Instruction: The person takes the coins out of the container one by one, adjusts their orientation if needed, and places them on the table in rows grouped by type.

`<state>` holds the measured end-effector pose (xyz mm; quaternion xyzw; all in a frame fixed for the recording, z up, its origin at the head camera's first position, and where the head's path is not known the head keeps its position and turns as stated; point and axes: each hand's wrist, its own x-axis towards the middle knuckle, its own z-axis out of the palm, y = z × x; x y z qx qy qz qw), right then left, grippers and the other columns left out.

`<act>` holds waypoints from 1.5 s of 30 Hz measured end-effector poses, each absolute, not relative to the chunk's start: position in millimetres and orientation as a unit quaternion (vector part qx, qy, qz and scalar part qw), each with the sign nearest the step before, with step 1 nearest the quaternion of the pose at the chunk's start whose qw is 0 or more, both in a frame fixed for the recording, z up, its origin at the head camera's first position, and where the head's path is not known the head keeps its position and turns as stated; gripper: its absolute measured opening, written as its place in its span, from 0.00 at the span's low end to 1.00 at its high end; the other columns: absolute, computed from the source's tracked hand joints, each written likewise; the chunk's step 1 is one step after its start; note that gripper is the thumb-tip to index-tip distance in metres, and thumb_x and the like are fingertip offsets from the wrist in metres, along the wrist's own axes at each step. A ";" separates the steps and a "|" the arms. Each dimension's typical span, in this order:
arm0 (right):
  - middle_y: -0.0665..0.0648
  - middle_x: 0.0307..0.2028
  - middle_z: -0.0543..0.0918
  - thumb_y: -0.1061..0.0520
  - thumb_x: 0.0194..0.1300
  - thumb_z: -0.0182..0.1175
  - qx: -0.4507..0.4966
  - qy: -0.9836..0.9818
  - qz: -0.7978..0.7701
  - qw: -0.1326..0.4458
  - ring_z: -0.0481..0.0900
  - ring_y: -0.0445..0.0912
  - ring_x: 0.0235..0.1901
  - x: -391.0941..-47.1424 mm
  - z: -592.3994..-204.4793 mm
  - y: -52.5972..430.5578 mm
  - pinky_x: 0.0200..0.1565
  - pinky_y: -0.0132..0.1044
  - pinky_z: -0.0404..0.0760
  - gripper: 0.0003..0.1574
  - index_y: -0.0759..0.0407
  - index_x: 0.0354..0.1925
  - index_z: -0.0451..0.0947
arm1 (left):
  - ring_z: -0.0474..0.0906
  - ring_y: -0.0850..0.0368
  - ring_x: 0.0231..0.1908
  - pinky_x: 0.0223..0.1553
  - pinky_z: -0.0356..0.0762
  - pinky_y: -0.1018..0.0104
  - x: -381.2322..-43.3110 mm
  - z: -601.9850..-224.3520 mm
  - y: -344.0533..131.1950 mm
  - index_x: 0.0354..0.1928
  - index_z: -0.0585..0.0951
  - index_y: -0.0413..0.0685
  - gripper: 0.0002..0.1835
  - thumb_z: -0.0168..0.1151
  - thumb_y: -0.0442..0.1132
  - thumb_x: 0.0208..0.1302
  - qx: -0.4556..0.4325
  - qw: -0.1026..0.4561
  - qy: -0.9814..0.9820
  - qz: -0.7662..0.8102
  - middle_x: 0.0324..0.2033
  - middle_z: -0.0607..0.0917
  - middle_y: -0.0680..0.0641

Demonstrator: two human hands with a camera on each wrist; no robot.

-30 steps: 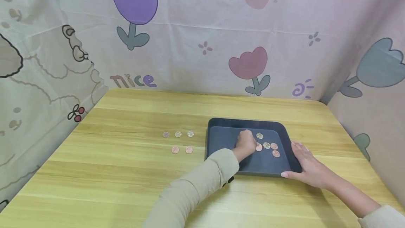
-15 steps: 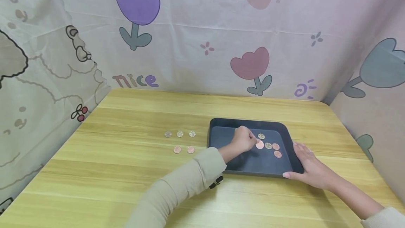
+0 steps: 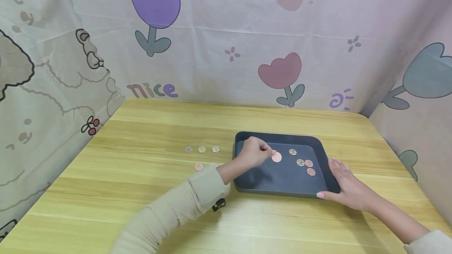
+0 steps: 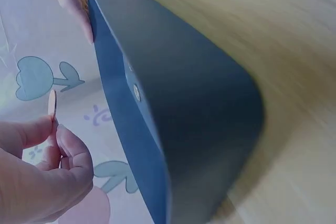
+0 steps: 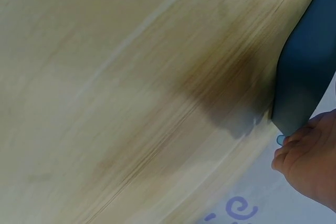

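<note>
The left hand (image 3: 253, 153) has its grip clamped on a copper-coloured coin (image 3: 277, 157), thumb and fingertips pinching one edge so most of the face is uncovered. In the left wrist view the coin shows nearly edge-on, sticking out past the thumb. It hangs above the dark baking tray (image 3: 282, 183), off its floor.

That is the fresh change: half a second ago the pinch was right next to the other pieces, and now hand and coin have slid leftward together, away from them. For the work in hand, I take it this coin is picked out cleanly, though it is still over the tray and inside its left wall.

Four pieces lie toward the tray's right: a rear golden coin (image 3: 292, 152) on its own, a front golden coin (image 3: 300, 162) close beside a rear copper coin (image 3: 308, 163), and a front copper coin (image 3: 311, 171) just nearer me.

The right hand (image 3: 347, 187) stays at the tray's right end, fingers fairly straight against the wall, thumb apart from them at the near corner, seemingly bracing it.

Left of the tray, the tabletop (image 3: 141, 191) carries a back row of three pale metallic coins (image 3: 202, 149) and a front pair of copper discs (image 3: 199, 166), one partly behind the beige sleeve (image 3: 176, 205).
</note>
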<state>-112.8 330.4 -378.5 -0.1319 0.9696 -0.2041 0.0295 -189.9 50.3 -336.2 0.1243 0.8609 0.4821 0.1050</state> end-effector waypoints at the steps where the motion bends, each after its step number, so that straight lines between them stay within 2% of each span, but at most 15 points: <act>1: 0.80 0.66 0.48 0.38 0.50 0.66 -0.132 0.970 -0.203 0.029 0.43 0.73 0.66 -112.7 -379.0 330.6 0.66 0.62 0.38 0.68 0.78 0.67 0.42 | 0.67 0.64 0.20 0.19 0.60 0.75 -190.3 -337.4 46.9 0.26 0.86 0.42 0.08 0.63 0.38 0.59 0.127 0.103 0.860 0.483 0.32 0.87 0.49; 6: 0.80 0.66 0.49 0.39 0.49 0.67 -0.135 0.971 -0.198 0.025 0.44 0.73 0.66 -112.0 -381.6 331.3 0.65 0.65 0.42 0.68 0.78 0.67 0.43 | 0.63 0.64 0.18 0.19 0.58 0.75 -192.0 -345.9 30.1 0.25 0.85 0.36 0.09 0.63 0.36 0.58 0.148 0.084 0.855 0.490 0.29 0.87 0.45; 10: 0.80 0.66 0.49 0.38 0.49 0.67 -0.134 0.971 -0.196 0.026 0.45 0.73 0.66 -112.3 -380.7 331.6 0.66 0.63 0.40 0.68 0.79 0.67 0.43 | 0.63 0.63 0.18 0.20 0.59 0.75 -194.0 -347.2 14.5 0.26 0.84 0.35 0.09 0.63 0.35 0.57 0.158 0.068 0.854 0.491 0.26 0.85 0.44; 17: 0.80 0.66 0.49 0.38 0.50 0.66 -0.137 0.972 -0.190 0.025 0.44 0.74 0.66 -112.2 -378.3 331.9 0.67 0.60 0.36 0.68 0.79 0.66 0.43 | 0.65 0.63 0.22 0.23 0.62 0.75 -203.5 -339.6 -18.1 0.29 0.84 0.36 0.09 0.62 0.38 0.57 0.102 0.065 0.868 0.481 0.23 0.81 0.47; 20: 0.80 0.66 0.49 0.37 0.50 0.66 -0.137 0.971 -0.192 0.027 0.44 0.74 0.66 -112.3 -378.0 332.1 0.67 0.60 0.36 0.68 0.79 0.66 0.43 | 0.65 0.62 0.23 0.23 0.63 0.74 -207.9 -339.1 -32.8 0.30 0.83 0.37 0.10 0.63 0.40 0.58 0.071 0.068 0.871 0.481 0.25 0.82 0.46; 23: 0.80 0.66 0.49 0.38 0.50 0.66 -0.136 0.972 -0.190 0.027 0.44 0.73 0.66 -113.5 -377.3 332.8 0.68 0.59 0.36 0.68 0.79 0.66 0.43 | 0.69 0.61 0.26 0.25 0.66 0.74 -211.3 -340.5 -45.8 0.32 0.84 0.38 0.11 0.63 0.41 0.59 0.053 0.064 0.873 0.480 0.31 0.85 0.42; 26: 0.80 0.66 0.49 0.37 0.50 0.66 -0.137 0.973 -0.186 0.027 0.44 0.74 0.66 -114.0 -376.8 333.1 0.68 0.58 0.34 0.68 0.80 0.66 0.43 | 0.70 0.61 0.26 0.25 0.68 0.74 -212.9 -343.3 -57.3 0.33 0.83 0.38 0.11 0.62 0.41 0.59 0.046 0.060 0.872 0.483 0.34 0.85 0.39; 34: 0.81 0.66 0.49 0.37 0.50 0.66 -0.140 0.973 -0.184 0.027 0.44 0.74 0.66 -114.4 -377.0 332.9 0.69 0.56 0.33 0.68 0.80 0.66 0.44 | 0.66 0.61 0.24 0.25 0.65 0.72 -210.7 -350.5 -84.8 0.32 0.83 0.37 0.11 0.61 0.39 0.60 0.046 0.053 0.877 0.475 0.31 0.84 0.41; 41: 0.81 0.65 0.49 0.38 0.50 0.66 -0.142 0.973 -0.182 0.027 0.44 0.74 0.65 -114.2 -378.3 332.7 0.68 0.57 0.34 0.67 0.80 0.66 0.44 | 0.71 0.59 0.28 0.28 0.69 0.72 -206.7 -358.3 -112.9 0.33 0.82 0.33 0.12 0.59 0.39 0.62 0.032 0.053 0.893 0.447 0.32 0.83 0.39; 45: 0.81 0.65 0.49 0.38 0.50 0.66 -0.141 0.973 -0.182 0.027 0.44 0.74 0.65 -113.9 -379.0 332.7 0.69 0.57 0.34 0.67 0.81 0.66 0.44 | 0.69 0.60 0.26 0.26 0.68 0.71 -205.7 -363.9 -128.5 0.33 0.82 0.34 0.12 0.59 0.40 0.62 0.022 0.058 0.897 0.439 0.29 0.82 0.41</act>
